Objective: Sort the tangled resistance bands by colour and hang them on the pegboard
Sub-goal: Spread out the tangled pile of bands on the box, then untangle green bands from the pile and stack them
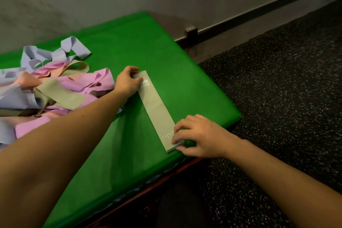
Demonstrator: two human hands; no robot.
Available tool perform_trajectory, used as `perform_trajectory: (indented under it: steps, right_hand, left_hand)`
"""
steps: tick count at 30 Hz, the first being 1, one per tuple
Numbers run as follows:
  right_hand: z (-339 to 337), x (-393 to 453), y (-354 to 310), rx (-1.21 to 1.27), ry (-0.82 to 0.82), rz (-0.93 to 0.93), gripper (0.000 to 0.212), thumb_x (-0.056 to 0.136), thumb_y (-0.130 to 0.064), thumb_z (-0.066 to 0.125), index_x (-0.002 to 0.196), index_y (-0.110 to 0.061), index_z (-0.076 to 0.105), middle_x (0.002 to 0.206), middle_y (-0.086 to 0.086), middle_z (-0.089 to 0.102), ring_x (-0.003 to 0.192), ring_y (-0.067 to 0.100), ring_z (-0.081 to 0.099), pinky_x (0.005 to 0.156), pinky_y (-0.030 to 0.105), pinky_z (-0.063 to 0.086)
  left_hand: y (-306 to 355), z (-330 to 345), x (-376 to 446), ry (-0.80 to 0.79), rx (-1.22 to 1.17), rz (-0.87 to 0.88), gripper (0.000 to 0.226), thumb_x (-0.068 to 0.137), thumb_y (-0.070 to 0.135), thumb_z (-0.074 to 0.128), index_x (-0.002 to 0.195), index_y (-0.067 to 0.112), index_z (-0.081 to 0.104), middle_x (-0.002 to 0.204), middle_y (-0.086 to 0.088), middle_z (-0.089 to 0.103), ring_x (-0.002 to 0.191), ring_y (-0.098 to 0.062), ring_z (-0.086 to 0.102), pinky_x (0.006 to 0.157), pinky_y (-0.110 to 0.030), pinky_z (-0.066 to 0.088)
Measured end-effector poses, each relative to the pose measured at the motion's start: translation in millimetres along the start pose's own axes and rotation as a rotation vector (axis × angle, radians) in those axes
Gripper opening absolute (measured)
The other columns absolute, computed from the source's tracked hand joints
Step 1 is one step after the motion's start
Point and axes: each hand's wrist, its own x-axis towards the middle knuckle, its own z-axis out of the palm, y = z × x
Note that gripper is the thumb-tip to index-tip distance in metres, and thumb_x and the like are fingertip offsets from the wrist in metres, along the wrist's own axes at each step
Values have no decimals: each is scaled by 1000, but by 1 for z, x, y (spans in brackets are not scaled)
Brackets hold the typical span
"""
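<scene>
**One sage band laid flat, the heap still to sort**

The step in hand looks like the sorting: a sage-green band (156, 109) lies straightened on the green desk (148, 42), just right of the tangled pile (55, 87), apart from it and running slantwise toward the desk's near right edge. The left hand (127, 81) pinches the band's far end, fingers curled over it; the right hand (196, 135) grips the near end, fingertips (175, 138) pressing the top and thumb at the edge. Both hands are thus closed on the same band.

The pile left of the band still mixes lilac, pink, peach and more sage bands, looped through one another. By my reading little of the task is done. The next move likely calls for releasing this band where it starts a sage stack, then working another loop free of the pile without dragging the rest along.

No pegboard shows anywhere, so where the bands will hang cannot be told. The pile runs off the left edge, and the left forearm covers part of it. The print on the band is too blurred to read fully.
</scene>
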Motion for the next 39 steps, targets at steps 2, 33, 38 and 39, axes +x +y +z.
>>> perform_trajectory:
  steps: [2, 33, 38, 39]
  right_hand:
    - [1, -1, 2, -29, 17, -13, 20, 88, -40, 63, 105, -31, 70, 106, -7, 62, 90, 11, 54, 73, 30, 43]
    - [-29, 44, -102, 95, -11, 188, 19, 93, -34, 61, 110, -31, 68, 105, -15, 58, 94, 4, 53, 85, 33, 51]
    - [-20, 72, -142, 116, -21, 150, 19, 93, -27, 63, 111, -27, 70, 104, -11, 62, 91, 6, 56, 80, 21, 46]
    - [-16, 78, -149, 128, -24, 150, 19, 93, -26, 63, 111, -27, 70, 104, -11, 63, 91, 5, 56, 77, 18, 44]
  left_hand:
    - [0, -1, 2, -18, 74, 54, 42, 95, 13, 62, 136, 15, 54, 137, -6, 57, 119, -20, 56, 111, -39, 42]
    - [-64, -125, -167, 41, 151, 293, 16, 94, 12, 60, 96, 26, 67, 109, 1, 62, 102, -18, 59, 95, -40, 50]
    - [-119, -163, -217, 110, 198, 364, 16, 85, 15, 60, 91, 24, 70, 94, 3, 63, 94, -17, 60, 84, -30, 45]
    - [-129, -168, -225, 121, 187, 353, 16, 83, 17, 58, 92, 24, 70, 95, 2, 65, 94, -15, 60, 82, -24, 43]
